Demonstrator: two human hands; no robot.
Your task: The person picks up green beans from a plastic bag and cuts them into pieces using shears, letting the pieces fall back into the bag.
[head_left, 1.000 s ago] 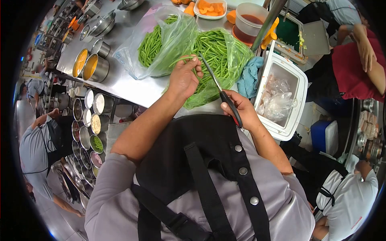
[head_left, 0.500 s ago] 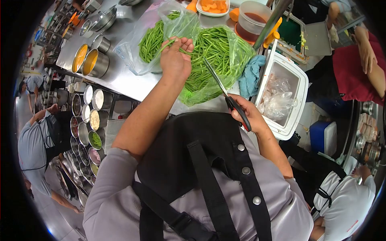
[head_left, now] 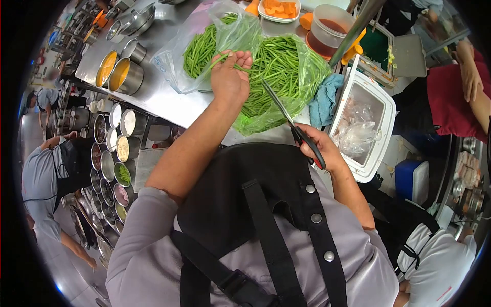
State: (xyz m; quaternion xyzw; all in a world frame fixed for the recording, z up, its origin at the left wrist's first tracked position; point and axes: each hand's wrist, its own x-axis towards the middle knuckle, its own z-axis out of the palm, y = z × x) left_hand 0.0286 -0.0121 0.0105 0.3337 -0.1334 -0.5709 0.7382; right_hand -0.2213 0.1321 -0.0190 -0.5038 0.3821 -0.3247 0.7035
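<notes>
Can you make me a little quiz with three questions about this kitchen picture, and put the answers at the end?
1. Which of the person's hands holds the scissors?
2. True or false: the teal cloth lies between the green beans and the white box.
3. What is in the white dish at the top of the picture?
A) Orange pieces
B) Eggs
C) Noodles

Key:
1. The right hand.
2. True.
3. A.
</notes>
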